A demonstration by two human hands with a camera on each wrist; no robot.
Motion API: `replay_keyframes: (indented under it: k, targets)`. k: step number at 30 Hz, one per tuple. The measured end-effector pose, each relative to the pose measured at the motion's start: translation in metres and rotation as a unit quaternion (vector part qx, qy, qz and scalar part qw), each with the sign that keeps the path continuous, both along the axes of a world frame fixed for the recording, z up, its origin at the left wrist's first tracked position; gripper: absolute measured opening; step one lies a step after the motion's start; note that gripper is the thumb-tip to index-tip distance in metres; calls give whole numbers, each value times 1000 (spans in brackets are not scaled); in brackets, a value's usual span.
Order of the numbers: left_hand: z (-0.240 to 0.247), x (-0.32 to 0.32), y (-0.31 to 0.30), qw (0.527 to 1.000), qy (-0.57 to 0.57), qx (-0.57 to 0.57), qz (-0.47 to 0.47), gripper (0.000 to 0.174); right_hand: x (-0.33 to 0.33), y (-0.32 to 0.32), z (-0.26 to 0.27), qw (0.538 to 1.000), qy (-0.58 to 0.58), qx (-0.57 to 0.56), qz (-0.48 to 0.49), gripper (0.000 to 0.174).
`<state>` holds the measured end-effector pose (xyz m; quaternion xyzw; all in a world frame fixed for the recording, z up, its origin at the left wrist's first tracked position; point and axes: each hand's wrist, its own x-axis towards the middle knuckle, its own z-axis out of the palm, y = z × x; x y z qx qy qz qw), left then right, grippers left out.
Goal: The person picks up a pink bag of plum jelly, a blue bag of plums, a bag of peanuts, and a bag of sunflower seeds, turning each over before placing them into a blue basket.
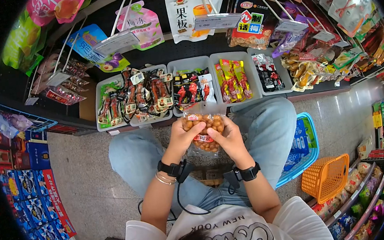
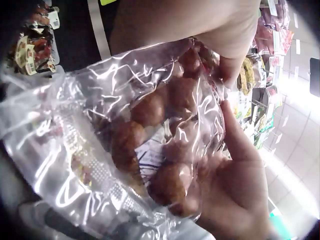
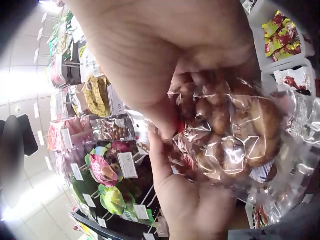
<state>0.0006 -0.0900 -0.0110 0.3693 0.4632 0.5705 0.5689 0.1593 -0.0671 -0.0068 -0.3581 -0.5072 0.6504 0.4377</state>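
Shop shelving point(image 1: 151, 56) with hanging packets stands ahead of our grip, and speckled grey floor point(image 1: 89, 186) lies below it. Between our 2 hands we hold a clear plastic bag point(image 1: 207, 139) of round brown pieces, with red and white printing on its front. Our left hand point(image 1: 183, 134) is clamped on the bag's left side and our right hand point(image 1: 230, 136) on its right side, with the 2 thumbs pressing on the front. From the left wrist we see the loose, crinkled plastic catching the light and a small white label point(image 2: 150, 152) among the pieces.

Just outward of the grip, our wrists carry black straps point(image 1: 173, 169), with thin bracelets point(image 1: 165, 179) beside the left strap. Our knees in light blue jeans point(image 1: 133, 149) are bent to either side of the grip. Just beyond the bag sit 5 pale plastic trays point(image 1: 240, 101) in a row, holding small packs: green and dark ones to the left, yellow ones slightly to the right, black and white ones farther right. Well to the right of the grip, past our right knee, a blue basket point(image 1: 315, 133) holds blue and green packaging, and an orange basket point(image 1: 325, 179) stands near it, closer to our body.
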Motion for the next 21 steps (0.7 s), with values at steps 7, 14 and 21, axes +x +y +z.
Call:
replay_keyframes:
  k: [7, 14, 21]
  targets:
    - [1, 8, 2, 1000, -6, 5, -15, 23, 7, 3, -4, 998, -23, 15, -48, 20]
    - [3, 4, 2, 1000, 21, 9, 16, 21, 5, 1, -3, 999, -27, -9, -28, 19]
    - [0, 3, 0, 1000, 25, 14, 5, 17, 2, 2, 4, 998, 27, 5, -55, 13]
